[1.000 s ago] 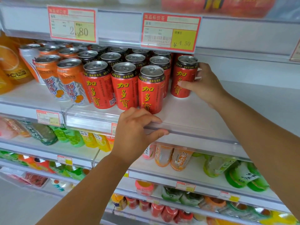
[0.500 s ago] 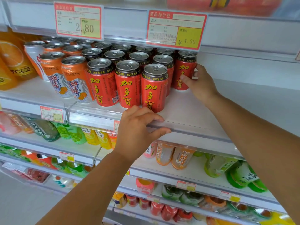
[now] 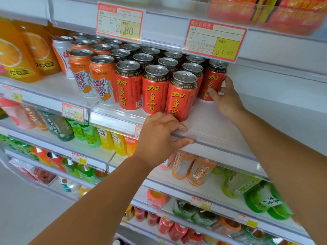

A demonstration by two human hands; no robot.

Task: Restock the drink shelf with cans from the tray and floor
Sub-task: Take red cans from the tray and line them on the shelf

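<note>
Several red cans with yellow characters stand in rows on the white drink shelf (image 3: 210, 121). The rightmost red can (image 3: 213, 80) stands in the second row back, and my right hand (image 3: 225, 98) holds it from the right side, thumb across its lower front. My left hand (image 3: 159, 137) grips the clear front rail of the shelf, just below the front red can (image 3: 180, 98). The tray and the floor cans are out of view.
Orange-and-silver cans (image 3: 102, 80) stand left of the red ones, with orange juice bottles (image 3: 17, 50) further left. Price tags (image 3: 214, 41) hang from the shelf above. Lower shelves hold lying bottles. Bare shelf surface lies to the right of the red cans.
My right hand has pushed the rightmost red can further back and closer to its neighbours. The camera view has shifted right and nearer. My left hand stays on the rail.
</note>
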